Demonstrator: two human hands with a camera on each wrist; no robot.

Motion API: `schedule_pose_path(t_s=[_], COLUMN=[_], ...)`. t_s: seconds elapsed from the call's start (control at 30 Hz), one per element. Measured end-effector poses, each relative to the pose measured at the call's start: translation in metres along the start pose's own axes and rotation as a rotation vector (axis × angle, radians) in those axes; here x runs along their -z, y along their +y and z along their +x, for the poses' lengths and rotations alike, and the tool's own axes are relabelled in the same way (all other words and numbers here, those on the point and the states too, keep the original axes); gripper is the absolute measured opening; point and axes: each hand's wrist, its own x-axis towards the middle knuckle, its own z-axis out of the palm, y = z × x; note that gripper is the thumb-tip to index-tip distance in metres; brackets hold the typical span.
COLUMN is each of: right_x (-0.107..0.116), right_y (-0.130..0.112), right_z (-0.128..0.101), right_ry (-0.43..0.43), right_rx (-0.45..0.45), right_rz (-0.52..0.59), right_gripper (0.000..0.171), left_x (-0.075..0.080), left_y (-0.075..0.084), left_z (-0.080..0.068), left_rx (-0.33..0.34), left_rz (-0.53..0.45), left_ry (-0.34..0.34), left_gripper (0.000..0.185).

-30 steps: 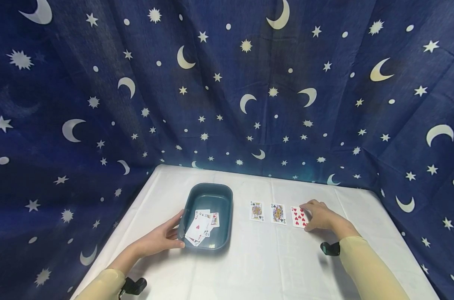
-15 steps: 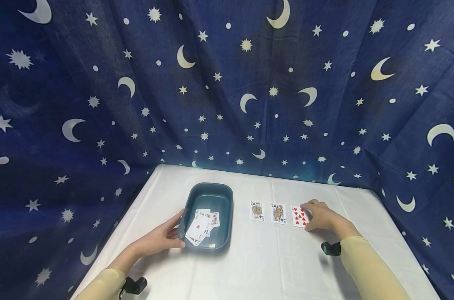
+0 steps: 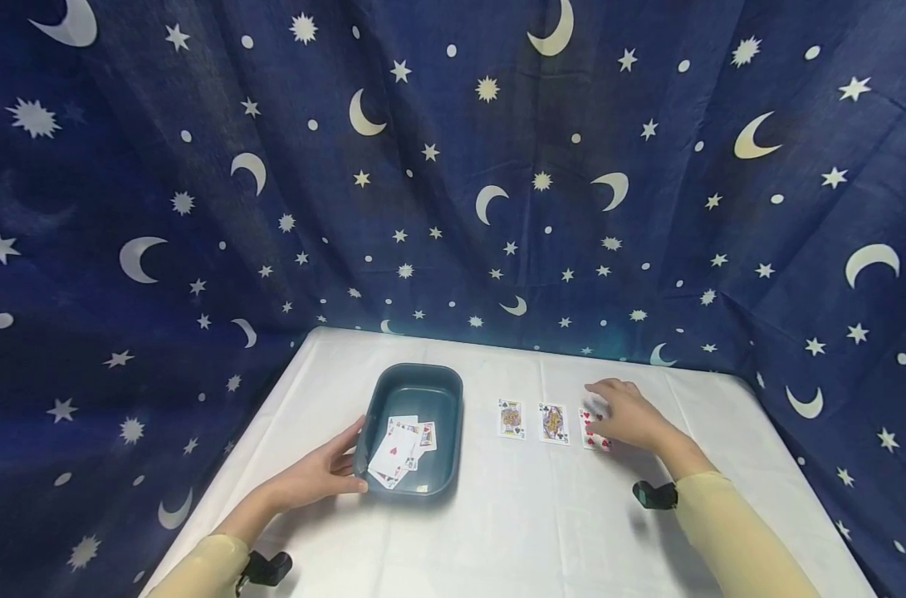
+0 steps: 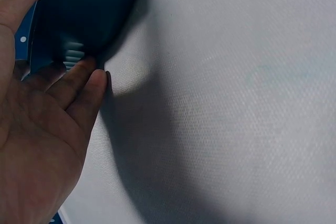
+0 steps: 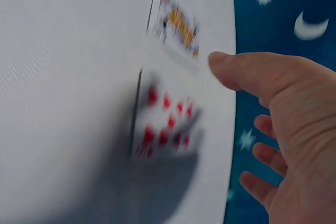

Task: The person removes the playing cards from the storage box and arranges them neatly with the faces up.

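Head view, R hand (image 3: 623, 411) over hearts card (image 3: 591, 430)

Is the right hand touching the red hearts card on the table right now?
Apart. In the right wrist view the right hand hovers above the hearts card, with its shadow cast on the card and cloth between thumb and card.

A red hearts card (image 3: 593, 429) is laid face up, flat on the tabletop (image 3: 527, 515), rightmost in a row of three. A teal tray (image 3: 415, 407) holding loose cards is set well to its left.
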Motion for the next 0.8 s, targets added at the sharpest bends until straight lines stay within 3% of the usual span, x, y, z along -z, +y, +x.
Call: schedule_pose_path(t_s=[0.3,0.8], right_x=[-0.003,-0.040], right_y=[-0.071,-0.184], right_z=[0.013,0.027], right_ry=[0.112,0.035], right_rx=[0.162,0.416], right_rz=[-0.017,0.006], right_gripper=[0.076,0.078], left_x=[-0.001,-0.002], left_y=[0.002,0.004], left_z=[-0.001,-0.002], left_rx=[0.007,0.032], left_rz=[0.026,0.028], left_ry=[0.018,0.024], left_gripper=[0.108,0.107])
